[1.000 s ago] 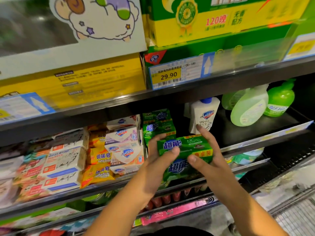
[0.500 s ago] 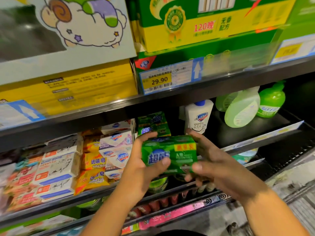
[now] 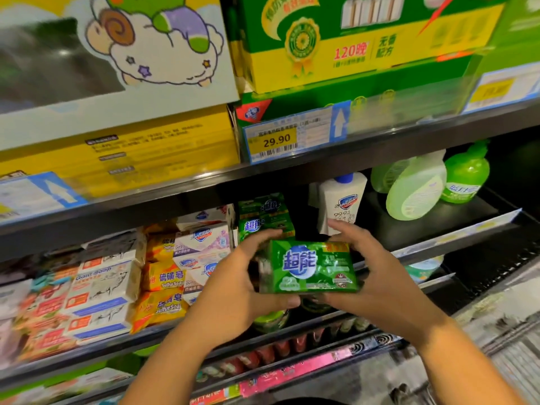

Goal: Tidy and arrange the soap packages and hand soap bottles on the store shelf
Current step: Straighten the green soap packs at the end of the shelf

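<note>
- Well above both hands, a white box with a cartoon sheep [image 3: 122, 68] and a green and yellow carton [image 3: 365, 62] stand side by side on the upper shelf. A yellow box [image 3: 131, 150] lies under the white one.
- The dark middle shelf [image 3: 438, 226] runs behind the hands, with its front rail just beyond the right hand's knuckles.
- To the left of the left hand are white goat soap boxes [image 3: 102, 287], stacked flat. Yellow sulfur soap packs [image 3: 165, 280] sit between them and the left wrist.
- White soap packs [image 3: 201, 244] with a blue shield logo are piled just beside the left hand's fingers.
- Beyond and to the right of the right hand, a pale green bottle [image 3: 415, 191] leans, with a bright green bottle [image 3: 466, 176] beside it.
- A white bottle [image 3: 342, 200] with a blue cap stands straight behind the right hand's fingertips.
- The left hand [image 3: 233, 285] grips the left end of the held pack, fingers curled over its top and thumb under its lower edge.
- The right hand [image 3: 385, 276] grips the right end in the same way.
- The green soap package [image 3: 306, 267] is held between both hands in front of the middle shelf, printed face up towards the camera and tilted slightly.
- A stack of matching green soap packs [image 3: 263, 217] sits on the shelf just behind the left hand's fingertips.
- A yellow 29.90 price tag [image 3: 276, 140] hangs on the rail above the hands.
</note>
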### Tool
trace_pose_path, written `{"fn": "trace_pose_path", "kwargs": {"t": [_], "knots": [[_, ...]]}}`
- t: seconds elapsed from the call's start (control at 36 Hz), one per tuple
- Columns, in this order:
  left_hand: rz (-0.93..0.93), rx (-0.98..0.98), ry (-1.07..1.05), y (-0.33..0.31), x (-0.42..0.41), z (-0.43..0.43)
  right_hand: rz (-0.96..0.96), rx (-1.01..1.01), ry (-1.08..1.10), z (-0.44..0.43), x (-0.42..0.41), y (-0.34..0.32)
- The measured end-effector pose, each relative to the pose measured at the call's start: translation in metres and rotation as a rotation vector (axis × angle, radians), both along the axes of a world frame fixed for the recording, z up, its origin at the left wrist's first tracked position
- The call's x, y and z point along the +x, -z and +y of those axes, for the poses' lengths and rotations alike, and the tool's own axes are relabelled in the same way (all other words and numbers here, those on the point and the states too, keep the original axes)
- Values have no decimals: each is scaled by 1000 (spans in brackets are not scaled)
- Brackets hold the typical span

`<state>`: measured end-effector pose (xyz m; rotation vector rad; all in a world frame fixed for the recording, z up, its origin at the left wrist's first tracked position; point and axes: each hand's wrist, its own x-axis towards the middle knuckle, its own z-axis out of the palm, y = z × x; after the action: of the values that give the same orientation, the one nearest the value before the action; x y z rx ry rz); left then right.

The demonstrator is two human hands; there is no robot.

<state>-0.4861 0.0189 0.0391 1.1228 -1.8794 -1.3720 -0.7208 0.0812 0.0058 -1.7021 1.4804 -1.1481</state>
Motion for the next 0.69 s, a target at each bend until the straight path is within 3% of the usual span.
{"fn": "trace_pose_path", "kwargs": {"t": [0.06, 0.14, 0.33, 0.44, 0.53, 0.61, 0.69], "knots": [[-166, -200, -20, -1, -1, 0, 151, -1, 27, -3, 3, 9], [-172, -325, -13, -1, -10, 9, 259, -78, 19, -7, 19, 24], [-136, -333, 13, 6, -15, 17, 15, 38, -62, -5, 28, 52], [-9, -237, -53, 14, -4, 12, -167, 73, -34, 4, 1, 28], [64, -216, -8, 25, 5, 14, -262, -25, -64, 9, -14, -4], [43, -269, 48, 36, 0, 21, -263, -125, -107, 13, -12, -29], [41, -305, 35, 50, -12, 28, -131, -125, -164, 16, 5, -41]]}}
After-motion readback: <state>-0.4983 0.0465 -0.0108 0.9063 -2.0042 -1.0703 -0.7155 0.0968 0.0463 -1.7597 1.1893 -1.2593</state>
